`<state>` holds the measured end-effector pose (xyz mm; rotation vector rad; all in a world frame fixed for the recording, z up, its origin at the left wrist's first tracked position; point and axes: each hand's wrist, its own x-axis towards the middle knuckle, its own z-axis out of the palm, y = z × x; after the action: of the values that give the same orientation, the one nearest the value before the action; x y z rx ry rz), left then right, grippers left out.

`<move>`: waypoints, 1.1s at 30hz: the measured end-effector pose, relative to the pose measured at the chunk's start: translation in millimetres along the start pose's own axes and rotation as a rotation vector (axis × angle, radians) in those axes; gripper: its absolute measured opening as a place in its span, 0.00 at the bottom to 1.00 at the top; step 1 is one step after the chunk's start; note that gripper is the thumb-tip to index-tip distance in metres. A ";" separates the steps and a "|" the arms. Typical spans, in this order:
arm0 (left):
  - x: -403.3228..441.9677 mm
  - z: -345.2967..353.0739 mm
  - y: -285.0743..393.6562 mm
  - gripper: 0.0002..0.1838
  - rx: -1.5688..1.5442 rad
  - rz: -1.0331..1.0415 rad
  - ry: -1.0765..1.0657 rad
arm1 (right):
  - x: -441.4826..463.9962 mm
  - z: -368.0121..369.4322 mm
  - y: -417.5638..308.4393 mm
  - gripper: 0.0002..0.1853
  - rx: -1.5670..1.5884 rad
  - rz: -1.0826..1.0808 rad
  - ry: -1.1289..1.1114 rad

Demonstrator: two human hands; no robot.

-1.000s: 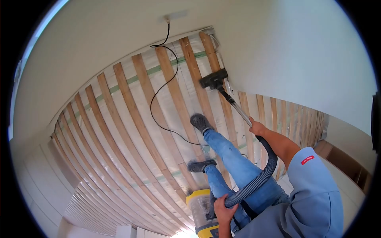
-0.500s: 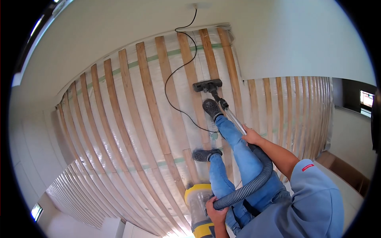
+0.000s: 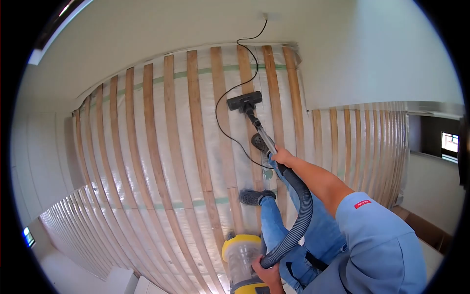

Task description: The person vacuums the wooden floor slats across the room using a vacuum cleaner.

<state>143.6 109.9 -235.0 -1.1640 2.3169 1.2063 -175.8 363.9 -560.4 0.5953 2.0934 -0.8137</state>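
Vacuum wand (image 3: 266,139) and hose (image 3: 304,210) in both hands (image 3: 282,156)

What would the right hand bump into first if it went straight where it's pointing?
Probably the right foot's dark clog, next in line in the picture. But the right hand seems higher up, so it might pass over; depth is unclear.

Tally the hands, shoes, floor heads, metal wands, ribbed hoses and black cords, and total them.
Left hand and right hand: 2
Shoes: 2
Floor head: 1
Metal wand: 1
Ribbed hose: 1
Black cord: 1
Total: 8
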 end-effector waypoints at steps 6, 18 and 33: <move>7.9 26.0 52.7 0.35 -0.254 -0.166 -0.039 | -78.4 -71.7 -61.6 0.41 0.295 -0.036 -0.065; 61.4 98.3 193.1 0.31 -0.067 0.008 0.174 | 156.7 -43.5 -157.1 0.39 0.038 -0.177 -0.054; 117.1 112.3 275.2 0.26 -0.198 -0.312 0.375 | 180.3 24.2 -208.6 0.35 0.454 -0.077 -0.045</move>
<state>-153.5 225.7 -216.3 -1.8834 2.1748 1.2019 -401.3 228.0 -645.9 0.7275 1.9056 -1.3515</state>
